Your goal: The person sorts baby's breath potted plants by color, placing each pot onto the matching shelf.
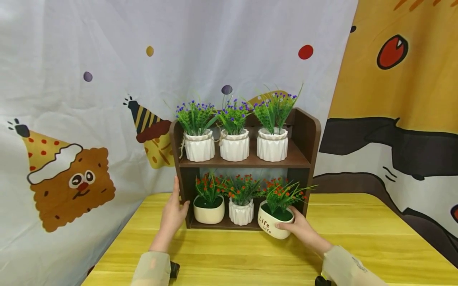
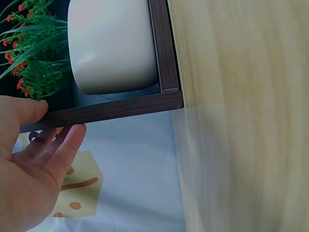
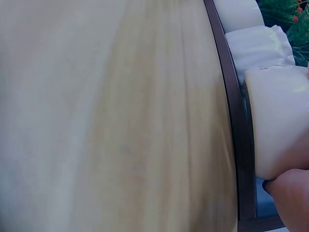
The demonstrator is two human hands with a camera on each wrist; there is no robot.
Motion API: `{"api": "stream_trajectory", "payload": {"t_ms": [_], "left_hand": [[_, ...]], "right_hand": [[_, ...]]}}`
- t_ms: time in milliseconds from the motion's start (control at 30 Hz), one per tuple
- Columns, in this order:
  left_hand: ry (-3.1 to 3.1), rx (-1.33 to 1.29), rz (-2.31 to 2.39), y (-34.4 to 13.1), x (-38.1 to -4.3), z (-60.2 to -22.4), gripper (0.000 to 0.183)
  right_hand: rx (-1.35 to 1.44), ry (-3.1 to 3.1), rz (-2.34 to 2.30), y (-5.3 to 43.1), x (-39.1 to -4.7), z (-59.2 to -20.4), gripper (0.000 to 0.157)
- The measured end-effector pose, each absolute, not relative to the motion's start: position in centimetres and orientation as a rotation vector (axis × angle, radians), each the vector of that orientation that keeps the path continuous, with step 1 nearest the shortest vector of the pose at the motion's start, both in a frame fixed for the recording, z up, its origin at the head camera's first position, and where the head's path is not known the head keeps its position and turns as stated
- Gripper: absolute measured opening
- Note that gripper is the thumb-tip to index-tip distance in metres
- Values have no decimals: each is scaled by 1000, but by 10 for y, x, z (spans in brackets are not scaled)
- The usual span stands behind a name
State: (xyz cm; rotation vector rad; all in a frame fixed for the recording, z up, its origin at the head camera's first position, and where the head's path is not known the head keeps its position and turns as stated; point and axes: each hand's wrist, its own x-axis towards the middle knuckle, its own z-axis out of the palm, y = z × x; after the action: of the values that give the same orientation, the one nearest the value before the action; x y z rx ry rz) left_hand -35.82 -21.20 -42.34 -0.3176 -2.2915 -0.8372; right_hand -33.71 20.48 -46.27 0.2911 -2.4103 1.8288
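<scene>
A dark brown two-tier shelf (image 1: 247, 161) stands on the wooden table. My left hand (image 1: 173, 212) holds its left side panel (image 2: 111, 110), thumb on the inner side and fingers along the outside. My right hand (image 1: 299, 226) grips a cream oval pot (image 1: 268, 227) marked "Life", with red-flowered greenery; the pot tilts at the front right of the lower tier. In the right wrist view only part of that hand (image 3: 292, 195) shows at the pot's side. Left of it on the lower tier are a white fluted pot (image 1: 241, 211) and another cream pot (image 1: 209, 210).
Three white fluted pots with purple flowers, among them the right one (image 1: 272, 146), stand on the upper tier. The wooden table (image 1: 229, 258) extends in front and to both sides. A printed cloth (image 1: 229, 39) hangs behind the shelf.
</scene>
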Motion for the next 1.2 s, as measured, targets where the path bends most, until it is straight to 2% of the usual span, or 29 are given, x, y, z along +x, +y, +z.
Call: {"api": "stream_trajectory", "payload": {"t_ms": [533,900,1200], "left_hand": [[-2305,-317,-845,-213,-361,-422,101],[-2311,-312,-840,-212,-359,-424,102],[-2312,-310,-853,-212,-359,-423,103]], "right_hand": [[451,-2472,1831,210,-347,-456,87],[319,-2534,1741,210,-345,-456,97],[204,-2610,1617,208,-346,-454,94]]}}
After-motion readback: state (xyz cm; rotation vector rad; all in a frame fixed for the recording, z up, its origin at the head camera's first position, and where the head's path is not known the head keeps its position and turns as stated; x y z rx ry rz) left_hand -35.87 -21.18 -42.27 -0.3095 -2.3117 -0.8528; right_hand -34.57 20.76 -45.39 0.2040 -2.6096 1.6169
